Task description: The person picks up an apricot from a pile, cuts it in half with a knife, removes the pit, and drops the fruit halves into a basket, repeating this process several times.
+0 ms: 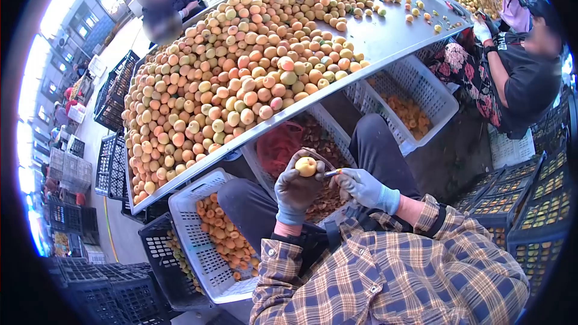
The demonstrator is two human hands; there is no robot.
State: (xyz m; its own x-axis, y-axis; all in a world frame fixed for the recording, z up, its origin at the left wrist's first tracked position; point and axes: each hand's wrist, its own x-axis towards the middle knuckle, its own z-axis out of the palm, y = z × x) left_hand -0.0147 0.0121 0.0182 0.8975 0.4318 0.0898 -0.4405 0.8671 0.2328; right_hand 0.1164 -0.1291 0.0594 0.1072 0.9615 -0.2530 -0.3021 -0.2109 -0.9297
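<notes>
Over my lap, my left hand (pixel 299 185), in a grey-blue work glove with a dark stained palm, is closed around a whole yellow apricot (pixel 306 167). My right hand (pixel 360 188), gloved alike, grips a thin knife-like tool (pixel 332 173) with an orange and dark end, its tip pointing at the apricot. Below my hands, a white crate (pixel 260 165) between my knees holds brown pits and a red mesh bag (pixel 280 147). Beside my left knee stands another white crate (pixel 180 207) with orange apricot halves (pixel 223 235).
A metal table (pixel 379 42) heaped with apricots (pixel 241 72) spans the front. Right of my knee is a white crate (pixel 442 99) of cut fruit. A co-worker (pixel 521 72) sits at right, another person (pixel 162 6) across the table. Black crates (pixel 108 283) stack on both sides.
</notes>
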